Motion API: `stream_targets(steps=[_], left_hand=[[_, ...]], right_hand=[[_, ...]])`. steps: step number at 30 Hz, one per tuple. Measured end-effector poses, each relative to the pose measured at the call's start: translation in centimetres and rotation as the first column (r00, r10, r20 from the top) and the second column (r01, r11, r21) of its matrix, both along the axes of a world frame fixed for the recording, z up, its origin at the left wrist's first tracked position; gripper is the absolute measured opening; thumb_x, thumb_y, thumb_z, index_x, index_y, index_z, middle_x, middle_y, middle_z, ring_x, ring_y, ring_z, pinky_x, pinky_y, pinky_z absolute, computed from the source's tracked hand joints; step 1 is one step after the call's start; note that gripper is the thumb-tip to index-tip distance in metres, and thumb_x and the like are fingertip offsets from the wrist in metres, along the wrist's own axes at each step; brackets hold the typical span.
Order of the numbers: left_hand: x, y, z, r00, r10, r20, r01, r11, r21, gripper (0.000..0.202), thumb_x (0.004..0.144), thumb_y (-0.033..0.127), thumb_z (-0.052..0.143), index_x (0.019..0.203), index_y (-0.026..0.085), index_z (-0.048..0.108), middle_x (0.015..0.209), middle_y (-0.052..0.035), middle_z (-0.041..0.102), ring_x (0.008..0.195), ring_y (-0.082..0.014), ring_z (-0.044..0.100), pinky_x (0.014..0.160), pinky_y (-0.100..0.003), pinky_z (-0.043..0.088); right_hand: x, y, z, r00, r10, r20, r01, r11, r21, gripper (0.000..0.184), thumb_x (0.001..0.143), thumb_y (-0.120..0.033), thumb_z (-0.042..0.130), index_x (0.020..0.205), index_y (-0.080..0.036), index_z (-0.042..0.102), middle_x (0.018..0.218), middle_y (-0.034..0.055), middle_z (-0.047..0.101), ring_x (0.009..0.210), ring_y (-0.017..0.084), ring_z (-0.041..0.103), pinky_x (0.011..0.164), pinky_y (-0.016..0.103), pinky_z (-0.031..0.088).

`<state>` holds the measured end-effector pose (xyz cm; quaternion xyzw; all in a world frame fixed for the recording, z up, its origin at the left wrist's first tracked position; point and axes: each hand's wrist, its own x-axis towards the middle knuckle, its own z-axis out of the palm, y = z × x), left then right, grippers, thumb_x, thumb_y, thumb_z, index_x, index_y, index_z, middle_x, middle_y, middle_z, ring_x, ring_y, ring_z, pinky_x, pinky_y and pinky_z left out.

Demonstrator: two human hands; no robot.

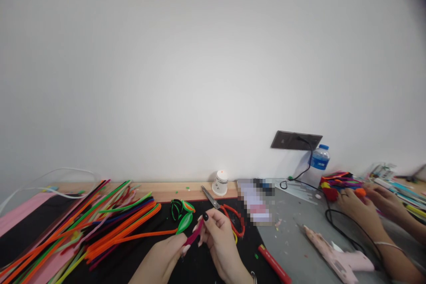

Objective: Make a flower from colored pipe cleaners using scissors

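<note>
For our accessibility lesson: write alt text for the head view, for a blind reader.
A left hand and right hand pinch a dark pink pipe cleaner over a black mat, beside a spread of coloured pipe cleaners. Scissors, a white cup and a pink glue gun sit nearby.

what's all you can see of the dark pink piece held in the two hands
The dark pink piece is a short, narrow strip, apparently fuzzy pipe cleaner. It slants from lower left to upper right above the black mat. The left hand pinches its lower end; the right hand grips its upper end. A green leaf loop lies just behind it; whether they touch is unclear.
</note>
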<state>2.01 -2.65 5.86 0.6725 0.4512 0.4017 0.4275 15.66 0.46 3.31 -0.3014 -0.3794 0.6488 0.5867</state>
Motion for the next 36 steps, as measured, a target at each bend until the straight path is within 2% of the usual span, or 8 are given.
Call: stream_targets(steps=[7, 14, 17, 20, 23, 29, 32, 36], left_hand=[[-0.6, 0.5, -1.2, 0.999, 0.036, -0.005, -0.035, 0.999, 0.031, 0.029, 0.076, 0.046, 0.044, 0.066, 0.024, 0.061, 0.063, -0.0033, 0.060, 0.067, -0.0233, 0.056, 0.071, -0.028, 0.043], [-1.6, 1.1, -2.7, 0.999, 0.035, -0.039, -0.032, 0.997, 0.073, 0.037, 0.081, 0.047, 0.040, 0.056, 0.020, 0.045, 0.053, 0.0034, 0.041, 0.054, -0.0143, 0.042, 0.054, -0.021, 0.032], [-1.5, 1.3, -3.7, 0.996, 0.033, 0.082, -0.029, 0.998, -0.052, 0.038, 0.080, 0.050, 0.041, 0.057, 0.020, 0.042, 0.049, 0.0078, 0.029, 0.046, -0.0096, 0.030, 0.045, -0.019, 0.024], [-1.4, 1.7, -4.9, 0.955, -0.021, 0.297, 0.111, 0.951, -0.289, 0.041, 0.077, 0.057, 0.042, 0.059, 0.021, 0.041, 0.043, 0.0127, 0.019, 0.036, -0.0054, 0.012, 0.034, -0.017, 0.011], [-1.3, 2.1, -5.9, 0.864, -0.059, 0.501, 0.292, 0.868, -0.401, 0.043, 0.071, 0.062, 0.047, 0.058, 0.021, 0.040, 0.036, 0.0150, 0.021, 0.029, -0.0026, 0.008, 0.027, -0.015, 0.009], [-1.2, 2.2, -6.4, 0.787, -0.066, 0.614, 0.424, 0.781, -0.459, 0.044, 0.067, 0.061, 0.054, 0.060, 0.018, 0.048, 0.034, 0.0144, 0.027, 0.024, -0.0003, 0.012, 0.022, -0.013, 0.013], [-1.4, 2.2, -6.5, 0.782, -0.079, 0.618, 0.460, 0.742, -0.487, 0.045, 0.065, 0.061, 0.055, 0.065, 0.017, 0.052, 0.035, 0.0140, 0.030, 0.023, 0.0001, 0.012, 0.021, -0.013, 0.014], [-1.7, 2.4, -6.5, 0.857, -0.070, 0.510, 0.369, 0.774, -0.514, 0.046, 0.066, 0.062, 0.054, 0.073, 0.016, 0.054, 0.040, 0.0118, 0.041, 0.024, 0.0004, 0.015, 0.022, -0.012, 0.013]], right_hand=[[0.1, 0.0, 0.2, 0.998, -0.004, -0.064, 0.004, 1.000, 0.000, 0.022, 0.080, -0.035, 0.055, 0.081, -0.012, 0.058, 0.060, 0.0033, 0.059, 0.048, 0.010, 0.052, 0.043, 0.020, 0.041], [0.3, 0.1, 0.2, 1.000, 0.014, 0.028, -0.014, 1.000, -0.009, 0.020, 0.078, -0.032, 0.055, 0.081, -0.012, 0.058, 0.060, 0.0006, 0.054, 0.047, 0.008, 0.047, 0.042, 0.018, 0.039], [0.0, -0.2, 0.3, 0.969, 0.129, 0.210, -0.129, 0.992, -0.016, 0.012, 0.073, -0.022, 0.059, 0.080, -0.012, 0.058, 0.056, -0.0024, 0.049, 0.042, 0.006, 0.042, 0.038, 0.016, 0.035], [-0.2, -0.7, 0.7, 0.908, -0.004, 0.420, -0.065, 0.987, 0.150, 0.020, 0.064, -0.009, 0.061, 0.082, -0.016, 0.059, 0.068, -0.0021, 0.051, 0.051, 0.006, 0.044, 0.043, 0.015, 0.036], [-0.2, -1.0, 1.0, 0.856, -0.162, 0.491, 0.002, 0.951, 0.310, 0.031, 0.058, 0.000, 0.061, 0.083, -0.019, 0.060, 0.090, 0.0007, 0.053, 0.068, 0.008, 0.049, 0.054, 0.016, 0.041], [-0.1, -0.6, 0.4, 0.887, 0.119, 0.447, -0.209, 0.965, 0.157, 0.013, 0.068, -0.008, 0.056, 0.076, -0.013, 0.065, 0.064, 0.0000, 0.055, 0.045, 0.009, 0.053, 0.039, 0.018, 0.041], [0.1, -0.5, 0.1, 0.871, 0.009, 0.491, -0.137, 0.965, 0.225, 0.005, 0.066, -0.010, 0.061, 0.067, -0.012, 0.065, 0.068, 0.0005, 0.054, 0.048, 0.009, 0.054, 0.044, 0.020, 0.044], [0.6, -0.3, 0.1, 0.714, -0.177, 0.678, -0.106, 0.929, 0.353, 0.010, 0.068, -0.008, 0.061, 0.066, -0.015, 0.067, 0.064, -0.0007, 0.055, 0.052, 0.009, 0.051, 0.048, 0.019, 0.039]])
